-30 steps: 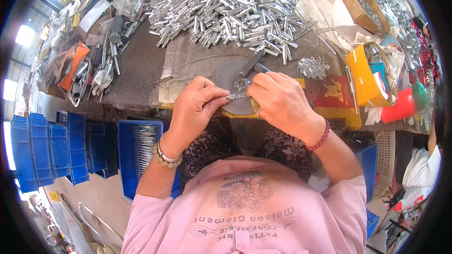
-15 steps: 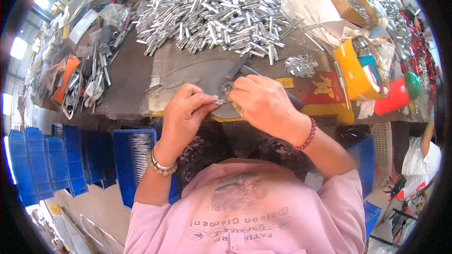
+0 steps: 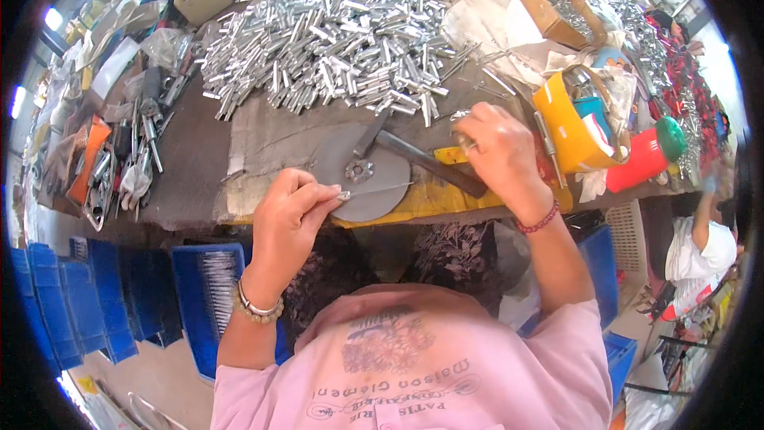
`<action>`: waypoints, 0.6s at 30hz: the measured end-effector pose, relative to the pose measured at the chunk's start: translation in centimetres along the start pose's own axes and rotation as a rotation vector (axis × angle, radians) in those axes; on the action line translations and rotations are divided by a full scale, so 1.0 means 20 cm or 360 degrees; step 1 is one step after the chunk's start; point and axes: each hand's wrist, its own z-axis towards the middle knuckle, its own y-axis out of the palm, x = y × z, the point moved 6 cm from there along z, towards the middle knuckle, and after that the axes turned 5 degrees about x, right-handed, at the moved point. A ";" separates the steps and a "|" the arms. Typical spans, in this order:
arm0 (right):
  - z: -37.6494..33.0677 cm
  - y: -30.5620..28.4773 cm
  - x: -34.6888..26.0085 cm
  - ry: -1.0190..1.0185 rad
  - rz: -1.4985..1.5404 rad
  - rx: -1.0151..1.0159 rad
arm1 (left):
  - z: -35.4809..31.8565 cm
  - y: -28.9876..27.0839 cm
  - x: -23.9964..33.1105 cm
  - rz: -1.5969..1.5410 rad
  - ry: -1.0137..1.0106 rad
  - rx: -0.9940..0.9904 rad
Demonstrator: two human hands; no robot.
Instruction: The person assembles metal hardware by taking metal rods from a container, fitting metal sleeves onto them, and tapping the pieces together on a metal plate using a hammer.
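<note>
My left hand (image 3: pixel 290 211) pinches a small silvery metal piece (image 3: pixel 344 196) over the near edge of a round grey disc (image 3: pixel 334 151). From that piece a thin wire-like rod (image 3: pixel 386 189) points right across the disc. A hammer (image 3: pixel 430 161) lies over the disc, its dark handle slanting toward the near right. Farther right, my right hand (image 3: pixel 501 147) is curled with its fingertips down at a few small shiny metal bits (image 3: pixel 460 115). My palm and fingers hide most of those bits and whatever is between the fingertips.
A large heap of silvery metal tubes (image 3: pixel 334 44) covers the far bench. On the right stand a yellow container (image 3: pixel 569 123), a red jar with green lid (image 3: pixel 641 159) and a cardboard box (image 3: pixel 553 12). Tools (image 3: pixel 147 127) lie left. Blue crates (image 3: pixel 187 287) sit below.
My right hand has left the disc and moved right to the small metal bits, uncovering the hammer and disc. My left hand still pinches its piece; the thin rod now shows. The whole view has shifted.
</note>
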 end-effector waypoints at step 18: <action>0.08 0.03 -0.12 -0.0296 0.0022 -0.0077 | -0.03 -0.03 0.01 -0.0045 -0.0020 0.0058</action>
